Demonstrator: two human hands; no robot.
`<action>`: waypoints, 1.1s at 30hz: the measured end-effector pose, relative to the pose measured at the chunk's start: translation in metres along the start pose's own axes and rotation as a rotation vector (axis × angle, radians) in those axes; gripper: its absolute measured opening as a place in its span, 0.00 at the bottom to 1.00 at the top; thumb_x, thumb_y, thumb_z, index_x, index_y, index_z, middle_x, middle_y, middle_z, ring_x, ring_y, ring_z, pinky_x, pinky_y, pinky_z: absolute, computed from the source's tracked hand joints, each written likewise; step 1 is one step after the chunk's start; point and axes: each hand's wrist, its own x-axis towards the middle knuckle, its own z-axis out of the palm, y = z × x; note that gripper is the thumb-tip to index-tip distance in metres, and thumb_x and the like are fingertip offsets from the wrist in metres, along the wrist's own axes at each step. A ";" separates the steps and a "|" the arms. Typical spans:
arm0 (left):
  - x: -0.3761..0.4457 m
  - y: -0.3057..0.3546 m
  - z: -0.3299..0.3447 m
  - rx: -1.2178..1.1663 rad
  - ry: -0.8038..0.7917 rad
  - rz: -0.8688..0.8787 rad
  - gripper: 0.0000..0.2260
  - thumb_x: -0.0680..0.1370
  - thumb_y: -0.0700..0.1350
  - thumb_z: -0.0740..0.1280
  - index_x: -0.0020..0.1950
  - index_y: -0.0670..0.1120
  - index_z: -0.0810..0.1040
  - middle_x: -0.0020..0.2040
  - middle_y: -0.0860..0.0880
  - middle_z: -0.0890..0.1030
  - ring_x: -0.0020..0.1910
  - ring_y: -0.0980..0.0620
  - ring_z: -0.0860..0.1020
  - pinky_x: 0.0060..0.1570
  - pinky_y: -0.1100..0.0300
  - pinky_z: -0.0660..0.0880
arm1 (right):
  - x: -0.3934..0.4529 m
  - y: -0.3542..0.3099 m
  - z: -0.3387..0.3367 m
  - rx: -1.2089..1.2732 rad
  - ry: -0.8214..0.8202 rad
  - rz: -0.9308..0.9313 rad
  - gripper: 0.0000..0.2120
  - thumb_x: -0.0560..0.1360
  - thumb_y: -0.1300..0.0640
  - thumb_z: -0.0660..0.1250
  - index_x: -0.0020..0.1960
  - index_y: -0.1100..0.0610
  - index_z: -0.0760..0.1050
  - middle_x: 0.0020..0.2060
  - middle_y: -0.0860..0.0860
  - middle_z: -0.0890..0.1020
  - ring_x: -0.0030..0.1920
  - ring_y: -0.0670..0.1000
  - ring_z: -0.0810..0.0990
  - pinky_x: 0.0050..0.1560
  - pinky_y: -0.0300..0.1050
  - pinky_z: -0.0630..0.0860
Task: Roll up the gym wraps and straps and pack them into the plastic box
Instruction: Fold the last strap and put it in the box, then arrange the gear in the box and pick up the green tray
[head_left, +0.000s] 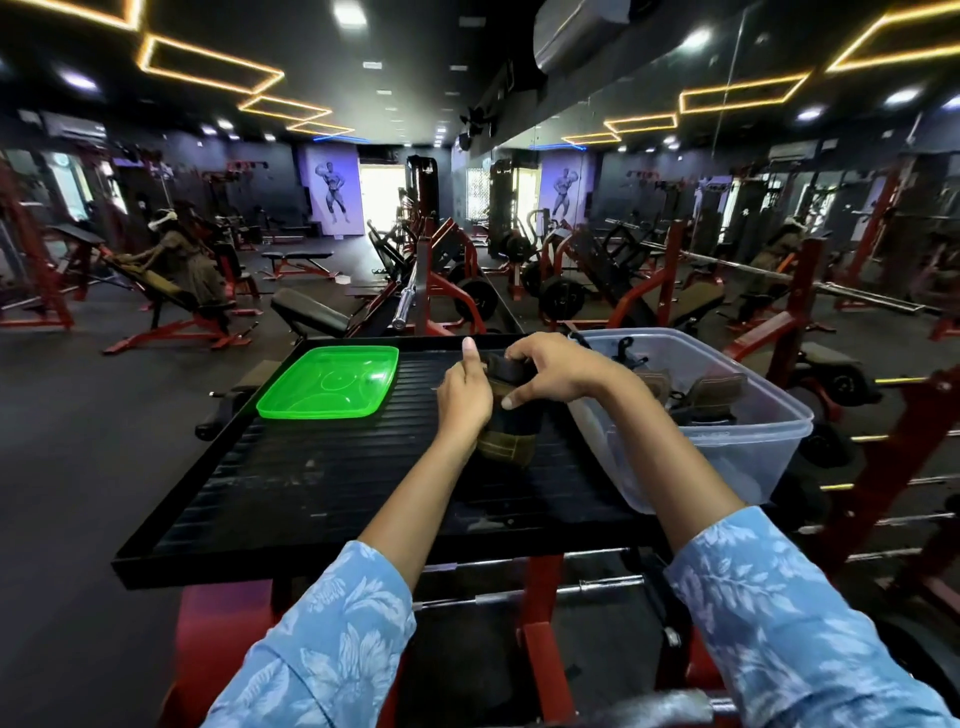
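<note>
While both hands work above the desk (322, 483), notes run near to far:
Loose tail: olive end of wrap (506, 447) hangs below the hands onto desk; if grip slackens, roll prob. unwinds.
Left hand (465, 400): curled round wrap's left side, thumb up.
Right hand (558, 371): pinching dark rolled part from top, fingers bent over it.
Wrap posn: betw. both hands, just left of plastic box (748, 452), not yet in.
Box: holds other straps (696, 395); overhangs desk edge, a nudge could tip it.
Green lid (330, 382): far left, well apart.

dim gym | ceiling LED strips (213, 67) glow | doorway (382, 200) blown out | edges warped
</note>
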 end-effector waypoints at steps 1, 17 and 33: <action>0.003 0.005 0.003 -0.049 -0.005 0.005 0.26 0.82 0.57 0.47 0.52 0.41 0.79 0.59 0.39 0.78 0.62 0.42 0.73 0.64 0.52 0.67 | -0.002 0.000 -0.008 -0.024 0.024 0.001 0.10 0.67 0.57 0.75 0.42 0.55 0.75 0.40 0.51 0.79 0.42 0.49 0.76 0.40 0.42 0.69; -0.002 0.068 0.090 0.208 -0.325 0.279 0.06 0.76 0.42 0.61 0.45 0.47 0.79 0.46 0.50 0.79 0.48 0.52 0.76 0.46 0.62 0.69 | -0.072 0.078 -0.126 -0.270 0.390 0.272 0.18 0.67 0.58 0.75 0.55 0.59 0.76 0.53 0.54 0.79 0.54 0.55 0.76 0.50 0.45 0.72; -0.027 0.082 0.148 1.156 -0.853 0.503 0.10 0.71 0.48 0.72 0.44 0.42 0.78 0.39 0.47 0.75 0.40 0.49 0.73 0.39 0.58 0.68 | -0.120 0.148 -0.121 -0.270 0.108 0.333 0.11 0.68 0.60 0.74 0.48 0.54 0.74 0.45 0.49 0.76 0.48 0.50 0.73 0.45 0.41 0.66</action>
